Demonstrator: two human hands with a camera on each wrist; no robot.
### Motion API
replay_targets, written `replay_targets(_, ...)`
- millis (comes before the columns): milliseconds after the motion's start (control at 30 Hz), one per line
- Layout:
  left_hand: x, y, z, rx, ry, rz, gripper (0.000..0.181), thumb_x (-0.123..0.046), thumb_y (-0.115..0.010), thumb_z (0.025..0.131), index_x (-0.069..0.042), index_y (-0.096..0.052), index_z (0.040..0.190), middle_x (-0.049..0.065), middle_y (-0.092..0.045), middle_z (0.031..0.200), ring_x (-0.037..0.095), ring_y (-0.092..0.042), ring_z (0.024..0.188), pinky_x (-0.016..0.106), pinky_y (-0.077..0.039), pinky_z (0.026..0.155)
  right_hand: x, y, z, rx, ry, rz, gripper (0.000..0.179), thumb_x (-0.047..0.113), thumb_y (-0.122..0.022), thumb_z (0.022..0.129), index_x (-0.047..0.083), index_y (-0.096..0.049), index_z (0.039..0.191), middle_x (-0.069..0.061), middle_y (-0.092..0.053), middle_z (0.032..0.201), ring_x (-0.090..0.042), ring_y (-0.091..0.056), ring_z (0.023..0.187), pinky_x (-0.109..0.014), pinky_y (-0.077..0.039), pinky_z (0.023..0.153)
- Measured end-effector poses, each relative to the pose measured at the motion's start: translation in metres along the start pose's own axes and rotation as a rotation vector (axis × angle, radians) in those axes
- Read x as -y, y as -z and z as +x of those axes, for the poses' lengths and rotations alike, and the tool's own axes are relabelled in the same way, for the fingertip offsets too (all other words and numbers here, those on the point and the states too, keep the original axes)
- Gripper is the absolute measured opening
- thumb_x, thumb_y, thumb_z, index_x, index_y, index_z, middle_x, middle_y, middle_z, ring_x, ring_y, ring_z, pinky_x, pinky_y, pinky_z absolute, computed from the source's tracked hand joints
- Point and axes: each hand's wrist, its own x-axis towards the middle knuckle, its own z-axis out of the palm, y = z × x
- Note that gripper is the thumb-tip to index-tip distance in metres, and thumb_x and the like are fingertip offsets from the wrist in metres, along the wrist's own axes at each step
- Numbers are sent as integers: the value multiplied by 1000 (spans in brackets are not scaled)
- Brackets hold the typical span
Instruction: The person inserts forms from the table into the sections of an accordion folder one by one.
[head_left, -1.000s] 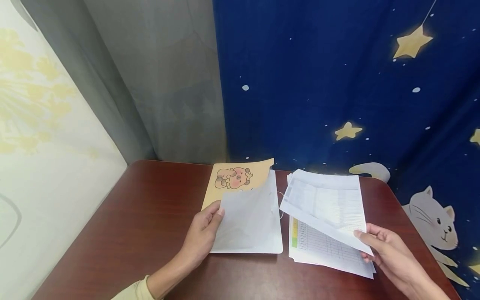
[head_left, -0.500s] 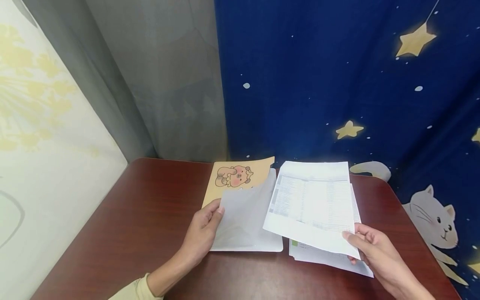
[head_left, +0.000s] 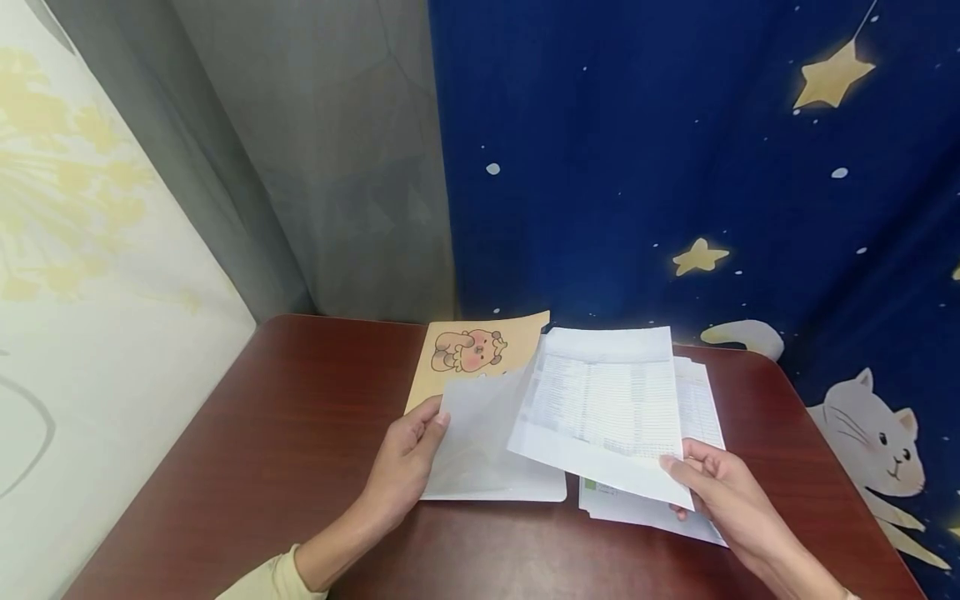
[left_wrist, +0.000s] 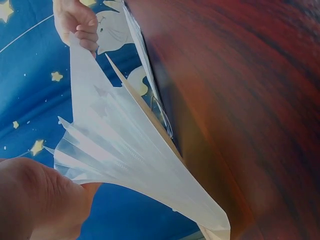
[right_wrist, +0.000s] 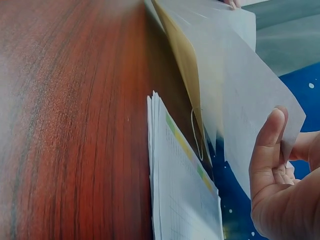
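Observation:
My left hand (head_left: 405, 457) pinches the left edge of translucent plastic sleeves (head_left: 480, 442) in a display folder. Several sleeve layers fan apart beside that hand in the left wrist view. The folder's tan cover (head_left: 461, 354), with a cartoon bear on it, lies underneath. Between thumb and fingers, my right hand (head_left: 726, 493) grips the lower right corner of a printed sheet (head_left: 600, 404). The sheet's left edge overlaps the sleeves in the head view. Below the sheet, a stack of papers (right_wrist: 187, 205) with green and yellow table cells lies on the table, partly covered.
The dark red wooden table (head_left: 300, 417) stands against a grey curtain (head_left: 360, 167) and a blue star-patterned curtain (head_left: 600, 167). A pale elastic loop (right_wrist: 196, 135) sticks out from the folder's edge by the paper stack. A white patterned wall (head_left: 112, 333) rises at the left.
My right hand has carried the printed sheet leftward from above the paper stack until it overlaps the folder's sleeves. My left hand has kept its pinch in nearly the same place.

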Motion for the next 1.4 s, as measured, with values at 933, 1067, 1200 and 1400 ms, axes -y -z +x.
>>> replay_targets(933, -1, 0, 0, -5, 16, -8, 28, -25, -46, 102, -18, -60, 125, 4, -69, 116, 18, -62, 107, 23, -49, 91, 5, -27, 21, 51, 71, 28, 48, 31, -62, 93, -1, -53, 127, -7, -74, 105, -16, -62, 63, -31, -46, 49)
replay_targets(1067, -1, 0, 0, -4, 16, -12, 28, -24, -46, 102, -17, -59, 126, 4, -68, 117, 19, -61, 109, 23, -49, 92, 5, -31, 25, 46, 73, 38, 47, 32, -62, 93, 0, -53, 125, -7, -74, 103, -13, -59, 59, -29, -46, 49)
replay_targets(1200, 0, -1, 0, -2, 13, -22, 28, -24, -47, 102, -16, -59, 126, 6, -69, 116, 20, -62, 109, 23, -50, 90, 5, -31, 30, 31, 80, 29, 47, 33, -61, 93, 0, -54, 125, -7, -74, 101, -11, -56, 56, -29, -47, 49)
replay_targets(1400, 0, -1, 0, -2, 14, -27, 28, -24, -47, 102, -16, -59, 126, 8, -69, 116, 21, -62, 109, 23, -51, 90, 4, -29, 35, 14, 86, 20, 44, 32, -60, 94, 0, -54, 123, -7, -74, 100, -11, -55, 55, -29, -47, 50)
